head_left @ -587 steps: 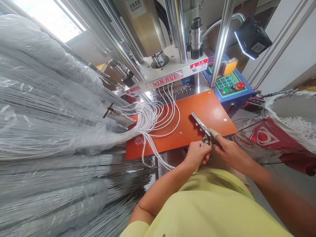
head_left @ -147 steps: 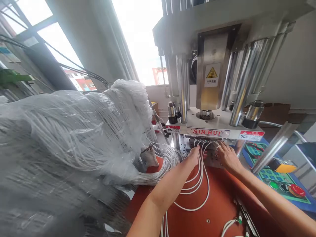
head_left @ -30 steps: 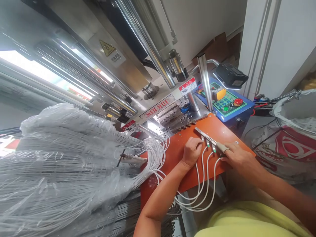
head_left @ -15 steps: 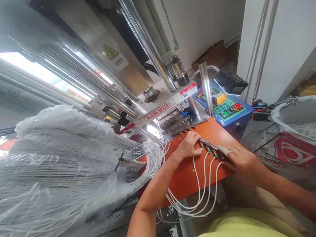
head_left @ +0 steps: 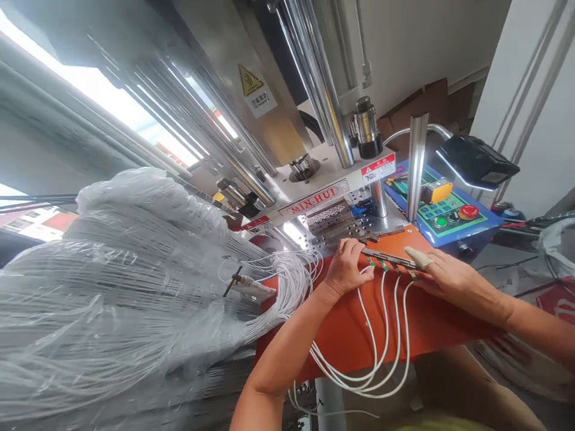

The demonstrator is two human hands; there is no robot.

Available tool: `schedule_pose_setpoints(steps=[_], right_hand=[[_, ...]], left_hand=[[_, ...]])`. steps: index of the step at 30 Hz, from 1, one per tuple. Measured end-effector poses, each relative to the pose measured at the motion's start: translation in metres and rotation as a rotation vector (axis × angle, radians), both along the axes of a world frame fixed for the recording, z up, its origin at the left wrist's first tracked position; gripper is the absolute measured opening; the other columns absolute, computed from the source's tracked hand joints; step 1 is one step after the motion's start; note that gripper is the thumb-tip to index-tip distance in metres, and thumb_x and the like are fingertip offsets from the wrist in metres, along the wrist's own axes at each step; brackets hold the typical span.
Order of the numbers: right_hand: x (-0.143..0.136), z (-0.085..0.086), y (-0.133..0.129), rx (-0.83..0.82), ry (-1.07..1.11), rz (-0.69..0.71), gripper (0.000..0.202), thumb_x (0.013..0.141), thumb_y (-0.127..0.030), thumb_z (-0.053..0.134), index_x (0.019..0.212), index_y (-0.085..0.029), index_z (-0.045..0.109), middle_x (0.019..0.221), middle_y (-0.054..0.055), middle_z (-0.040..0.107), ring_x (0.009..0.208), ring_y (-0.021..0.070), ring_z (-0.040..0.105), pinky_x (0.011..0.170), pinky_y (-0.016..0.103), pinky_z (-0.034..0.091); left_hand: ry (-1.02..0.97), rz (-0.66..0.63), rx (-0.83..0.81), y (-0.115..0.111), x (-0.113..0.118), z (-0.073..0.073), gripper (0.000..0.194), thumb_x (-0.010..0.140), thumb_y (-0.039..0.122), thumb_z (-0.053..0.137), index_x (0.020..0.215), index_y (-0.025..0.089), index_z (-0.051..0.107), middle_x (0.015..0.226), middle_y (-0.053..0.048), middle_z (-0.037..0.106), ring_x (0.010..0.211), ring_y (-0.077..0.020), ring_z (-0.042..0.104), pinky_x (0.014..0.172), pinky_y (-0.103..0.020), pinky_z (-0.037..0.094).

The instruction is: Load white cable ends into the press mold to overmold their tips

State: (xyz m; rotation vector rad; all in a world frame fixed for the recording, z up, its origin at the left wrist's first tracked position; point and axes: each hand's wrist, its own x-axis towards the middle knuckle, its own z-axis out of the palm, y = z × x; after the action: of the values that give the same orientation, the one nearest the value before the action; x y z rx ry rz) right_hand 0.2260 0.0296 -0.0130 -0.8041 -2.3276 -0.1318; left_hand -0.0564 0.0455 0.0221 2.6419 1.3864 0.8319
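A narrow metal bar (head_left: 390,259) is held between my two hands above the orange tabletop (head_left: 332,323). My left hand (head_left: 345,269) is closed on its left end, thumb below and fingers on top. The right end is gripped by my right hand (head_left: 453,281), which wears a beige finger cot (head_left: 417,257) on one finger. Several small green-and-metal connectors (head_left: 384,266) stick out along the near side of the bar. White cables (head_left: 385,323) run from them down over the table's front edge. My right fingers partly hide the bar's right end.
The press marked MIN-HUI (head_left: 317,200) stands just beyond the table, with a patterned metal mould block (head_left: 330,218) under it. A blue control box (head_left: 453,215) and a black lamp (head_left: 478,161) are at right. Plastic-wrapped cable bundles (head_left: 135,311) fill the left.
My view has swung left, so the press sits further right. Both hands have carried the bar leftward relative to the press, and the bar now lies flatter in view.
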Motion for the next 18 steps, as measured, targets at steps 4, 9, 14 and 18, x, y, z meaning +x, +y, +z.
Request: schedule_pose_setpoints(steps=[4,9,14,18], right_hand=[[-0.030,0.016,0.061,0.047,-0.034,0.056,0.062,0.099,-0.035,0.047,0.153,-0.011,0.030,0.108,0.014,0.067,0.097,0.0257,0.062,0.075,0.035,0.056],[-0.085,0.019,0.142,0.115,-0.103,0.176,0.040,0.098,-0.035,0.047,0.129,-0.011,0.057,0.085,0.010,0.064,0.087,0.0248,0.060,0.064,0.032,0.056],[-0.126,0.016,0.197,0.031,-0.121,0.215,0.036,0.096,-0.032,0.052,0.124,-0.014,0.063,0.097,0.013,0.068,0.098,0.0261,0.061,0.081,0.039,0.056],[-0.149,0.020,0.225,-0.041,-0.129,0.210,0.024,0.094,-0.025,0.050,0.101,-0.016,0.071,0.099,0.013,0.071,0.093,0.0250,0.064,0.081,0.039,0.055]], left_hand=[[-0.013,0.155,0.061,0.025,-0.031,0.016,0.048,0.067,0.026,0.071,0.112,0.016,0.058,0.112,-0.011,0.056,0.111,-0.0283,0.051,0.103,-0.045,0.049],[0.016,0.344,0.099,0.066,-0.079,0.014,0.049,0.067,0.027,0.073,0.112,0.017,0.059,0.116,-0.011,0.055,0.115,-0.0303,0.051,0.104,-0.047,0.048],[-0.066,0.531,-0.029,0.099,-0.107,0.003,0.048,0.067,0.031,0.074,0.111,0.016,0.062,0.116,-0.013,0.061,0.115,-0.0328,0.056,0.101,-0.048,0.049],[-0.189,0.627,-0.089,0.116,-0.117,0.002,0.044,0.067,0.029,0.074,0.109,0.020,0.065,0.108,-0.009,0.068,0.113,-0.0302,0.060,0.102,-0.045,0.048]])
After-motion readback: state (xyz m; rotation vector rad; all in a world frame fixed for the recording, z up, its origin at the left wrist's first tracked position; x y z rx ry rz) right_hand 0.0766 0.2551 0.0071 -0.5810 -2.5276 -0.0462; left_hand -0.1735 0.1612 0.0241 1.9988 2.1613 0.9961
